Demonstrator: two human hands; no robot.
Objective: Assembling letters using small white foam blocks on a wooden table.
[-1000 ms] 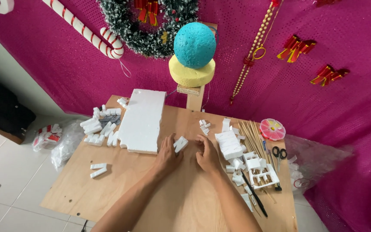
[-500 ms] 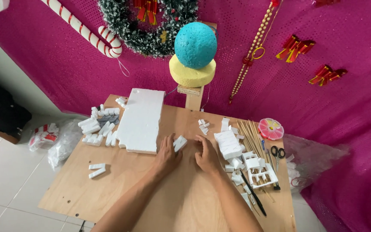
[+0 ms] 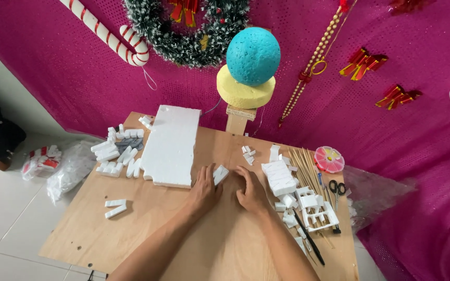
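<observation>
Both forearms reach in from the near edge of a plywood table, converging toward its middle, palms down. The left hand lies flat on the wood, fingers extended and loosely spread, its fingertips touching a small white foam block; the fingers are not closed around the piece. The right hand rests just beside it, fingers slightly curled and open, tips pointing left and far toward the same block, holding nothing. The block sits near the table's centre, its long axis running diagonally from near-left to far-right, just right of the near corner of a large white foam slab whose long axis runs near to far. Left of the slab lies a cluster of cut foam pieces, with two more small blocks nearer the left edge. On the right are further foam offcuts, a bundle of wooden skewers, scissors and a pink round disc. Behind the table, a teal ball sits on a yellow foam disc against a pink sequined backdrop.
</observation>
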